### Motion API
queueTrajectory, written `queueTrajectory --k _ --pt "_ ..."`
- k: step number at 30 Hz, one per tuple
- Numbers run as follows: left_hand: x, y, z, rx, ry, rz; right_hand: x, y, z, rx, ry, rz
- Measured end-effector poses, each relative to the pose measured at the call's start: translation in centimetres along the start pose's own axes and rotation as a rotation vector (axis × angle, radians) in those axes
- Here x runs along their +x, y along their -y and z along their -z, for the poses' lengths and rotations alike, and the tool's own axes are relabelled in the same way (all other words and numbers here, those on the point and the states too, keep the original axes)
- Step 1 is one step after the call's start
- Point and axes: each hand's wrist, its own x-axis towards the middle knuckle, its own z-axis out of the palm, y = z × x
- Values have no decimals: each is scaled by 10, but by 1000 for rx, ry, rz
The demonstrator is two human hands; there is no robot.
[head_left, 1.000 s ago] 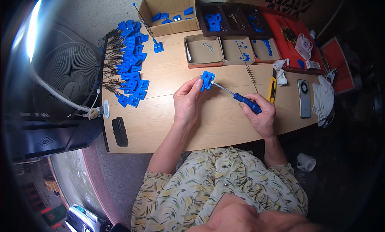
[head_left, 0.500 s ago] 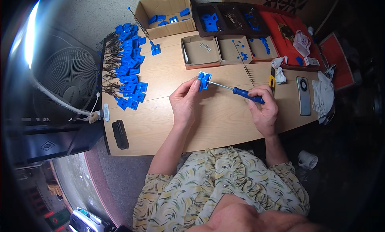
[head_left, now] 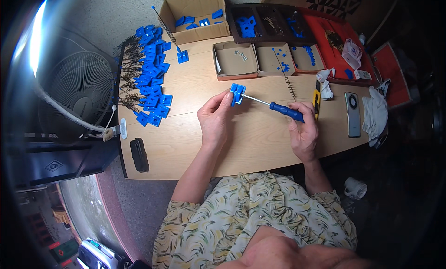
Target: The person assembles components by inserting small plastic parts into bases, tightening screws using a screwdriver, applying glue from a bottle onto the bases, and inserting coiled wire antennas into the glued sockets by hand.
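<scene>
My left hand (head_left: 214,116) pinches a small blue plastic piece (head_left: 238,90) between thumb and fingers above the middle of the table. In my right hand (head_left: 304,136) is a screwdriver with a blue handle (head_left: 280,109). Its metal shaft points left, and the tip meets the right side of the blue piece; whether a screw sits there is too small to tell. Just beyond the right hand lies a thin rod with a dark coil spring (head_left: 290,87). A yellow utility knife (head_left: 317,101) rests close to the right hand's fingers.
Many blue pieces with springs (head_left: 151,78) lie piled at the left. A cardboard box (head_left: 195,33), shallow trays of small parts (head_left: 236,73) and a dark compartment tray (head_left: 258,36) line the back. A phone (head_left: 353,115) and white glove-like cloth (head_left: 375,115) lie right; a black case (head_left: 139,155), left.
The right hand's fingers have shifted slightly around the screwdriver handle. The left hand and blue piece stay nearly still. The whole view has moved a little.
</scene>
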Motion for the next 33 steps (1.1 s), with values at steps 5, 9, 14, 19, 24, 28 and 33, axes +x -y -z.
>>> queueTrajectory --k 5,9,14,19,24,28,33 --pt "0 0 -1 -31 -6 14 -7 8 -4 7 8 -194" --pt "0 -3 -1 -36 -21 25 -4 12 4 239 165 -662" --pt "2 -3 0 -28 -15 21 2 -1 -7 329 3 -229" --pt "1 -3 0 -15 -3 36 -4 -10 -3 67 33 -106" --pt "0 -4 -1 2 -21 37 -2 1 -8 210 -31 -411" --pt "5 0 1 -27 -3 21 5 -10 -13 171 -79 -136" --pt "3 0 -4 -51 -4 30 -6 -13 -4 166 92 -407"
